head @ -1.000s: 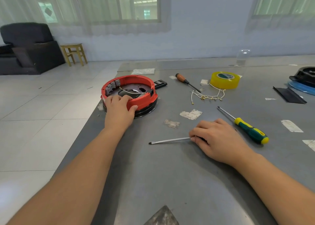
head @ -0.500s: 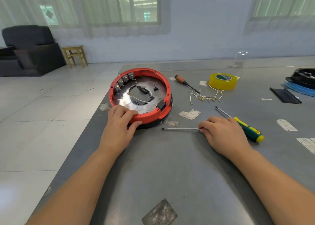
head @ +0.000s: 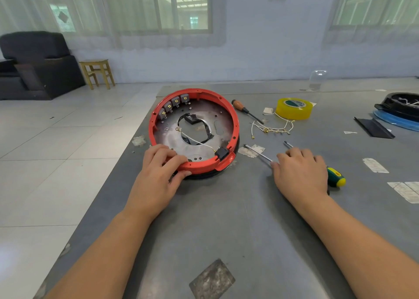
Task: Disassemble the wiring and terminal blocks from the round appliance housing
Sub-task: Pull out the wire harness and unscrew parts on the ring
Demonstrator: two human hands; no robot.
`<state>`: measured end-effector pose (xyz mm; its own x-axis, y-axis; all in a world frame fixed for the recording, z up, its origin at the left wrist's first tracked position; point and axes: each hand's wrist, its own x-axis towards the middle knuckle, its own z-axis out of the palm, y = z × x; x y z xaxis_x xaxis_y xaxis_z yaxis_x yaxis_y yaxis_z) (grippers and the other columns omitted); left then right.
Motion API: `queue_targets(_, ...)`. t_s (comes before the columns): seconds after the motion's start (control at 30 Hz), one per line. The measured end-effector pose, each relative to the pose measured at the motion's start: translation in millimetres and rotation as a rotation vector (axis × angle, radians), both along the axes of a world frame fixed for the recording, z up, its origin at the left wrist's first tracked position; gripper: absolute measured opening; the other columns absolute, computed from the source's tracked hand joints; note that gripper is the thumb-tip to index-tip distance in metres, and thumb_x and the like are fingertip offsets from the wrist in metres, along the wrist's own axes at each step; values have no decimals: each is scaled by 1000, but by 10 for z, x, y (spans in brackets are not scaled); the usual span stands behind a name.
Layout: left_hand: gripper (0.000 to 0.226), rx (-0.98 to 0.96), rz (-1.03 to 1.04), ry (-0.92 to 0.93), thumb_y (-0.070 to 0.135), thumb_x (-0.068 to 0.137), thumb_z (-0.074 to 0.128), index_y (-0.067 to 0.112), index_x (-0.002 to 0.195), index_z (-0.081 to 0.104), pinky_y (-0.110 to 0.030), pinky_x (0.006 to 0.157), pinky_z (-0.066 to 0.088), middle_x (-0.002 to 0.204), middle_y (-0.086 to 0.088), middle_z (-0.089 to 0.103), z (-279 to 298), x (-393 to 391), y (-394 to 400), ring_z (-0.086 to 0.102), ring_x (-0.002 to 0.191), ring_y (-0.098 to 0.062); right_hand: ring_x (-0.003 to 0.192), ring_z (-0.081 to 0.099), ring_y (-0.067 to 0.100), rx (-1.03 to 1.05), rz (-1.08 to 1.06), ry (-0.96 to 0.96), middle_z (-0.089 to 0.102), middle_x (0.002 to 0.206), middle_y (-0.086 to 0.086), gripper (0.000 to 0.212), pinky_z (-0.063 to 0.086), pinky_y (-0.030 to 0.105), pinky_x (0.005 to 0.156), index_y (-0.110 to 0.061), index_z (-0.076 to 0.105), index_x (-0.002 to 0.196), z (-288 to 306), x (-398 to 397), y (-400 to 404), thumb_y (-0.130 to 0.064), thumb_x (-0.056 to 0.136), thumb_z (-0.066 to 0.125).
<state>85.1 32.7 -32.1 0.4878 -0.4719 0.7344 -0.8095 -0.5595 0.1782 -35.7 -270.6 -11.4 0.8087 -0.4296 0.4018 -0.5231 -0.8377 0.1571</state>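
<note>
The right hand (head: 299, 174) lies knuckles-up over a slim screwdriver (head: 258, 153), fingers curled about its hidden handle, only the shaft poking out to its left; a green-and-yellow screwdriver (head: 335, 177) shows half-covered at its right. The left hand (head: 158, 176) grips the near rim of the round red housing (head: 233, 121), which is tipped up on the tabletop (head: 226, 219) just beyond it, grey terminal blocks (head: 173, 106) along the far inner wall. The tape roll's (head: 293, 108) label print is too small to read
</note>
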Motion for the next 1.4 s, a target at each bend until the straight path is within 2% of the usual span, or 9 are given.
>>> queue_targets(0.1,33,11,-20,-13,38,98,59,11,109,74,-20,104,31,109,-4,61,35,-34,12,46,124,-30,110,60,28,244,230,-287,68,120,5,46,48,40,90,-18,67,127,28,40,131,-50,102,44)
queue_targets(0.27,36,48,-71,-29,39,99,58,10,111,75,-22,109,31,113,-7,62,71,-43,27,47,127,-32,114,64,10,1228,226,-315,62,131,-13,99,49,37,102,-28,35,156,92,231,456,-89,79,42)
queue_targets(0.43,34,58,-112,-22,37,99,60,10,114,74,-23,120,23,121,-6,61,63,47,53,43,137,-36,101,74,26,1914,308,-371,77,110,10,38,60,39,92,-22,69,103,183,363,515,-57,92,65)
queue_targets(0.6,24,-79,-90,104,27,94,77,24,117,76,-32,128,12,158,-4,42,45,45,79,22,155,-35,102,74,34,1928,260,-519,75,111,19,31,61,41,91,-12,68,105,133,386,645,-40,92,69)
queue_targets(0.73,71,-497,-26,559,23,88,84,56,142,51,-48,124,29,170,12,16,79,-110,-39,20,158,-18,100,75,32,2069,276,-675,72,117,22,46,62,41,89,2,56,127,72,355,786,-27,93,68)
queue_targets(0.87,69,-1169,-268,1289,9,101,65,46,150,34,-51,107,53,158,-12,45,162,-282,-256,61,132,-33,105,73,34,2218,321,-730,70,116,29,52,60,41,93,10,49,133,42,289,983,-18,92,66)
queue_targets(0.93,57,-1223,-425,1447,10,99,59,33,149,45,-56,105,54,147,-17,60,153,-329,-301,66,124,-42,108,72,34,2285,345,-751,71,114,29,53,59,40,95,10,46,134,13,250,1106,-13,91,66)
queue_targets(1.13,68,-1098,-634,1397,15,89,61,31,153,48,-52,113,48,143,-11,65,164,-313,-250,64,121,-36,111,71,28,2356,357,-668,74,114,21,35,57,36,98,4,63,123,-37,169,1365,-12,92,67)
queue_targets(1.4,57,-1108,-417,1335,21,89,79,29,140,55,-56,95,60,124,-14,74,86,-228,-243,71,102,-33,106,73,27,2273,321,-436,72,119,17,55,59,39,95,-7,65,123,-8,125,1334,-31,78,87)
